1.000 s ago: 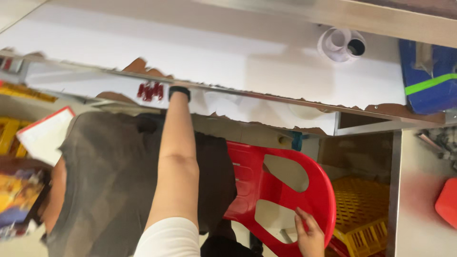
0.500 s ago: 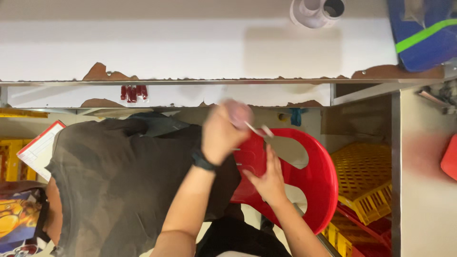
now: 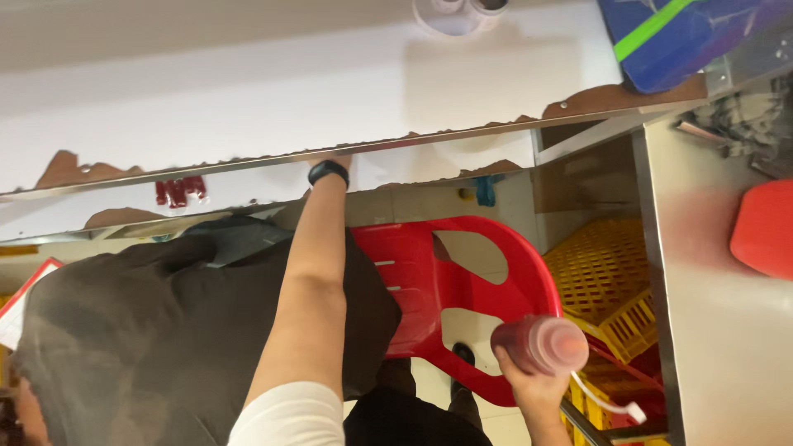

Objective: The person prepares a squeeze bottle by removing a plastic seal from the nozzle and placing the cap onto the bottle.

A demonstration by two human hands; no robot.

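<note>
Looking down from the head camera, a red squeeze bottle [image 3: 541,343] is seen gripped in the right hand [image 3: 529,386], low in the frame and right of centre. The bottle is held tilted, its rounded base turned toward the camera, with the fingers wrapped around its lower side. A thin white cord or tube [image 3: 607,399] is seen trailing from near the hand to the lower right. The bottle is held just in front of a red plastic chair [image 3: 429,272], which stands under the counter beside a stack of yellow crates [image 3: 607,281].

The left arm is stretched up the middle of the frame, a black wristband [image 3: 328,172] at the wrist. The left hand [image 3: 329,162] is placed at the metal edge of the white counter [image 3: 289,99], and most of it is hidden behind that edge, so whether it is spread or closed cannot be told. A dark garment [image 3: 149,330] is seen draped at the lower left, beneath the arm. On the counter's far side a white roll [image 3: 458,12] and a blue bag with a green stripe [image 3: 677,37] are seen. A steel surface [image 3: 719,330] fills the right side, with a red object [image 3: 764,227] lying on it.
</note>
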